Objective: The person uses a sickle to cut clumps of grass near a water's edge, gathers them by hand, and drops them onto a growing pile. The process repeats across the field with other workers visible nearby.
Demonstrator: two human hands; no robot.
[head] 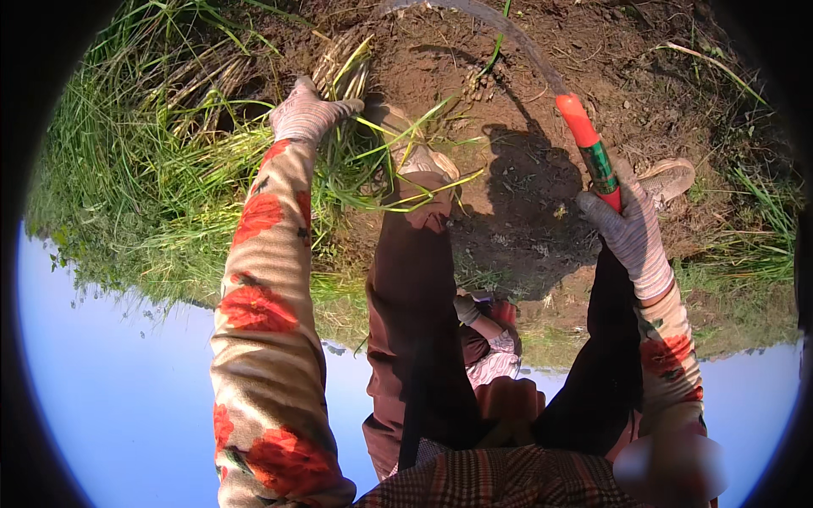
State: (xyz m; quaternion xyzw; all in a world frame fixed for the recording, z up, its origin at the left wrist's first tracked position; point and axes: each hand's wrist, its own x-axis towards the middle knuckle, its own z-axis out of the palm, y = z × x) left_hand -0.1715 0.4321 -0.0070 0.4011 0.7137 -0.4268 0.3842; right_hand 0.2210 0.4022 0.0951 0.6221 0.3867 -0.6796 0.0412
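Note:
My left hand point(315, 113), in a striped knit glove, is at the base of a bundle of long grass stalks point(346, 66), thumb spread to the right; whether its fingers close around the stalks is hidden. Green blades point(356, 159) hang from the bundle over my shin and shoe. In my right hand point(625, 222), also gloved, is a sickle by its red and green handle point(591, 143). Its curved metal blade point(508, 28) arcs up and left past the picture's top edge. A cut clump of stubble point(479, 86) stands in the soil below the blade.
Dense tall grass point(127, 159) grows on the left, with more grass point(756, 247) at the right. Bare brown soil point(432, 76) lies between my shoes point(670, 180). Another person point(498, 349) is bent over behind my legs.

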